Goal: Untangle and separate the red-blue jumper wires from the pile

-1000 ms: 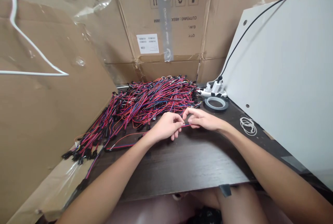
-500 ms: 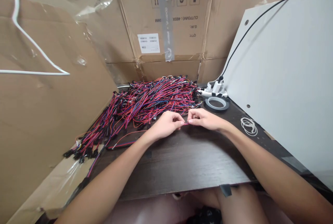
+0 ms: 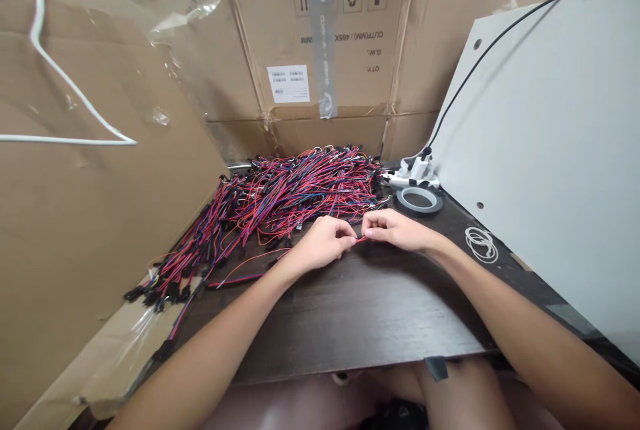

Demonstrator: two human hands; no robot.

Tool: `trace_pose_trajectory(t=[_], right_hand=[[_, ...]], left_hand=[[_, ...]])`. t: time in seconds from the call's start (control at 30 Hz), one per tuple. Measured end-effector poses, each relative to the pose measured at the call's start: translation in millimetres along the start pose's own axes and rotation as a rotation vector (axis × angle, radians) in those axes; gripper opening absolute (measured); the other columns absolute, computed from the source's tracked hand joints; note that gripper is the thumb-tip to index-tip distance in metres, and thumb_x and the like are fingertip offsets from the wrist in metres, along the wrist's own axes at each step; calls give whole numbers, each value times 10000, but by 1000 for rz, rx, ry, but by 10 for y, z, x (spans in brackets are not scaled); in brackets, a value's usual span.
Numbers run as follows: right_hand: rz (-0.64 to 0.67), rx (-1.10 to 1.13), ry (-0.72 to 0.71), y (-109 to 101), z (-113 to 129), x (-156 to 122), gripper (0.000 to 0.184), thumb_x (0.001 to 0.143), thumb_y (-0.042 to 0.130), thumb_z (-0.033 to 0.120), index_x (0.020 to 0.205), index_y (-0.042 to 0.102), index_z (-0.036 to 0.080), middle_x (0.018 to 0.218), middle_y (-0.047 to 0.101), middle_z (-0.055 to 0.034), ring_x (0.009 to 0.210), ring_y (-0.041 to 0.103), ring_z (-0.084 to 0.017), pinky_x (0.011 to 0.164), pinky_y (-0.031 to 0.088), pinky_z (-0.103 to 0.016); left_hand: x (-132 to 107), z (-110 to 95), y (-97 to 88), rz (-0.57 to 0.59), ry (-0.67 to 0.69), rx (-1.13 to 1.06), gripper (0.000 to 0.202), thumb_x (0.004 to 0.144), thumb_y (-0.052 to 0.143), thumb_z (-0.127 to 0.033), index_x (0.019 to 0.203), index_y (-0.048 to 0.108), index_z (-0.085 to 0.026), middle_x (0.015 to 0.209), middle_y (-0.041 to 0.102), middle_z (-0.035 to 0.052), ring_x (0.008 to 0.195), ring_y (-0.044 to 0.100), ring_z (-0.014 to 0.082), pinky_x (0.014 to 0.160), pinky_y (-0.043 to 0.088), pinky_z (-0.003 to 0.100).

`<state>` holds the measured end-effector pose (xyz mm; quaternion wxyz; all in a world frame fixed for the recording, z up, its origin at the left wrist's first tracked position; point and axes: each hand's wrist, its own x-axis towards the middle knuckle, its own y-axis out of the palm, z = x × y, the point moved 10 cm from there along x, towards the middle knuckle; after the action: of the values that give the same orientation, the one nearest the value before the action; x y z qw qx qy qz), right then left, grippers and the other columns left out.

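Observation:
Both hands pinch a thin red-and-dark wire bundle (image 3: 361,239) just above the dark table. My left hand (image 3: 327,241) is closed on it with thumb and forefinger, and my right hand (image 3: 393,229) grips it a short way to the right. Only a small stretch of wire shows between the fingertips; the rest is hidden by the hands. Right behind them lies a large heap of red, blue and black wires (image 3: 310,187) with black connectors. Under my left forearm, a loose cable with red and blue strands (image 3: 235,281) lies on the table.
A roll of dark tape (image 3: 419,201) lies right of the heap, near a white power strip (image 3: 413,180). A coiled white cord (image 3: 481,245) is farther right. Cardboard (image 3: 100,170) walls the left and back; a white panel (image 3: 545,150) stands at right.
The left fingertips have shifted slightly right, closer to the right hand's. Both hands still pinch the wires. The view has moved slightly.

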<state>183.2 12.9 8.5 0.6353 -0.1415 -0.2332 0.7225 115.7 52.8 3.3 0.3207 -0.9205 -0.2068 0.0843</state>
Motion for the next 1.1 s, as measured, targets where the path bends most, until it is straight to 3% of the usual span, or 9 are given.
trace_pose_trajectory(t=[0.2, 0.4, 0.6, 0.73, 0.83, 0.93, 1.1], right_hand=[[5, -39, -29, 16, 37, -2, 190, 809, 503, 312, 730, 514, 139, 618, 418, 27, 573, 343, -101, 545, 276, -235], [73, -145, -61, 102, 40, -8, 163, 837, 468, 261, 798, 562, 134, 663, 501, 7, 607, 415, -112, 580, 321, -234], [104, -484, -104, 153, 74, -21, 209, 873, 439, 198, 733, 587, 154, 597, 537, 5, 573, 458, -115, 617, 321, -250], [24, -648, -176, 157, 184, -21, 199, 847, 434, 131, 710, 578, 151, 671, 590, -46, 678, 511, -155, 682, 335, -277], [-39, -629, -156, 153, 240, -12, 193, 824, 394, 89, 763, 568, 148, 760, 608, -82, 702, 517, -168, 673, 350, -278], [-74, -528, -115, 168, 262, 0, 199, 761, 375, 34, 760, 534, 154, 712, 583, -53, 629, 484, -145, 625, 346, -258], [-96, -444, -46, 148, 192, 14, 191, 755, 394, 74, 723, 568, 147, 613, 565, -21, 561, 461, -125, 579, 325, -243]], left_hand=[[-4, -60, -41, -52, 19, 67, 171, 767, 551, -192, 688, 680, -112, 530, 577, 3, 477, 483, 90, 534, 373, 210], [-19, -126, -84, -119, 55, 189, 143, 752, 576, -145, 697, 707, -127, 629, 651, 18, 587, 542, 116, 620, 394, 222], [-23, -104, -63, -161, 33, 237, 151, 755, 575, -151, 742, 723, -125, 686, 678, 34, 627, 568, 128, 633, 398, 225], [-29, -118, -60, -205, 29, 223, 156, 758, 560, -127, 729, 713, -118, 667, 671, 32, 606, 559, 118, 618, 393, 217], [-41, -167, -84, -264, 81, 223, 177, 771, 537, -123, 699, 699, -116, 661, 668, 34, 595, 556, 115, 622, 393, 219], [-35, -176, -51, -255, 126, 193, 199, 758, 509, -86, 697, 695, -118, 685, 675, 37, 620, 570, 117, 632, 395, 219], [4, -20, -16, -191, 7, 40, 145, 722, 562, -120, 684, 701, -114, 640, 654, 21, 609, 541, 115, 606, 390, 220]])
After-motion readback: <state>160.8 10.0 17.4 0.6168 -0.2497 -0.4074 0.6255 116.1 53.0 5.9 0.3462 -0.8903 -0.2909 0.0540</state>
